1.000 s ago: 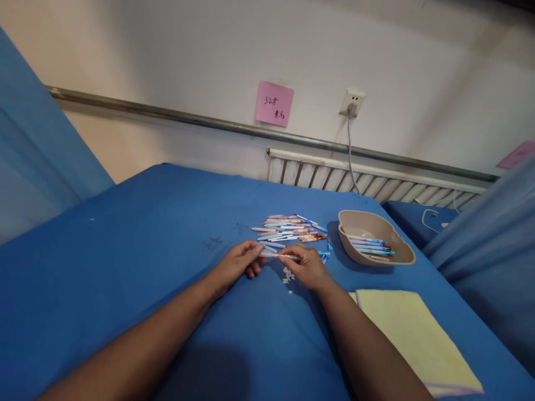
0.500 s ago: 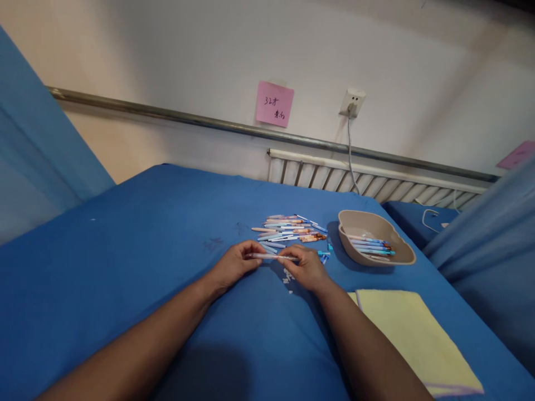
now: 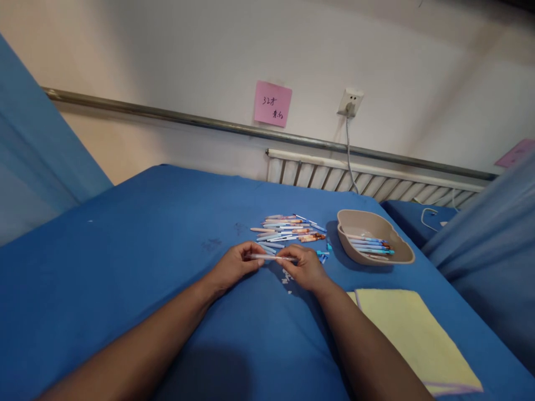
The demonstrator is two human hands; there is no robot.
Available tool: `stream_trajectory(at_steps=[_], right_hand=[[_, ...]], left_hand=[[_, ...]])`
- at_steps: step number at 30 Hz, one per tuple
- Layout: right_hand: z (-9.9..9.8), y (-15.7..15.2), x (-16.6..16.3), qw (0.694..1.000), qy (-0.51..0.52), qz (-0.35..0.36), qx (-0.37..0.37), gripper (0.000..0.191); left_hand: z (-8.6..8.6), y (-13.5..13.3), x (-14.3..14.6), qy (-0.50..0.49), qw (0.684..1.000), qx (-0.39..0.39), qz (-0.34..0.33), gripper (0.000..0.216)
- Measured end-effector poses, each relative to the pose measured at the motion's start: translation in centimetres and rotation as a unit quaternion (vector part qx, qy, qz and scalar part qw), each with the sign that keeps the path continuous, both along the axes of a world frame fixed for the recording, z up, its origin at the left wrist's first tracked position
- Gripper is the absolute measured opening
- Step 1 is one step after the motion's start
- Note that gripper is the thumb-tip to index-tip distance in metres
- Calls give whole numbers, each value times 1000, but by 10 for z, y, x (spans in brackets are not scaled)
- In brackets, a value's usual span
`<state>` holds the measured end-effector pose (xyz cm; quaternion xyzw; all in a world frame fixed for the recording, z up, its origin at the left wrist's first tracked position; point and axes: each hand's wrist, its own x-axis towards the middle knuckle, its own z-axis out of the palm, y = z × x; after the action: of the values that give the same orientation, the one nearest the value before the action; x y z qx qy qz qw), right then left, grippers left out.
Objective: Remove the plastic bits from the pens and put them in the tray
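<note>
A slim, pale pen [image 3: 270, 257] lies level between my two hands. My left hand [image 3: 238, 264] pinches its left end between thumb and fingers. On its right part, the fingertips of my right hand [image 3: 305, 266] are closed round it. Just beyond my hands is a spread of pen parts [image 3: 288, 228], with white, light blue, peach and orange-brown pieces. Small teal and blue pieces [image 3: 323, 255] lie beyond my right hand. Several tiny white bits [image 3: 286, 278] are on the cloth below the held pen.
A beige basin [image 3: 368, 223] at the right holds several pens [image 3: 370, 245]. Nearer to me lies a folded yellow cloth [image 3: 409, 334]. Blue cloth [image 3: 125, 250] covers the table. A radiator [image 3: 309, 170] and a plugged-in cable [image 3: 349, 150] are along the wall; blue curtains hang at both sides.
Both hands keep their hold on the pen with almost no movement. The whole view has shifted very slightly.
</note>
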<state>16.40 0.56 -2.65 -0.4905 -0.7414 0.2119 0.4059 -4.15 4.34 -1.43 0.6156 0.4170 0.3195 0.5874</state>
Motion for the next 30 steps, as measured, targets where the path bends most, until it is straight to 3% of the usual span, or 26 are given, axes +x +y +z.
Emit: stream_trajectory(at_steps=[3,6,9,13,17,23,27,30], right_hand=[[-1,0,-2,999,32,-3,-16,12],[-4,3,-4,990,128,-16,-58,18],[-7,7,-6,967,239,-13,-92,24],[-6,10,-7,930,347,44,-116,22],[-3,10,-8,919,371,47,-124,21],[-1,10,-7,920,374,12,-121,22],[-5,13,-2,903,411,-6,-123,23],[-9,14,2,894,431,-7,-124,21]], left_hand=[[0,-1,0,-7,999,-36,-13,35],[0,0,-1,-23,998,-56,-8,31],[0,3,-3,-38,997,-64,-1,31],[1,4,-4,-44,996,-70,-18,28],[2,2,-2,-32,998,-49,-11,30],[1,-1,3,-24,998,44,43,30],[0,-2,5,-55,997,28,48,45],[1,-3,5,-46,998,-1,42,41]])
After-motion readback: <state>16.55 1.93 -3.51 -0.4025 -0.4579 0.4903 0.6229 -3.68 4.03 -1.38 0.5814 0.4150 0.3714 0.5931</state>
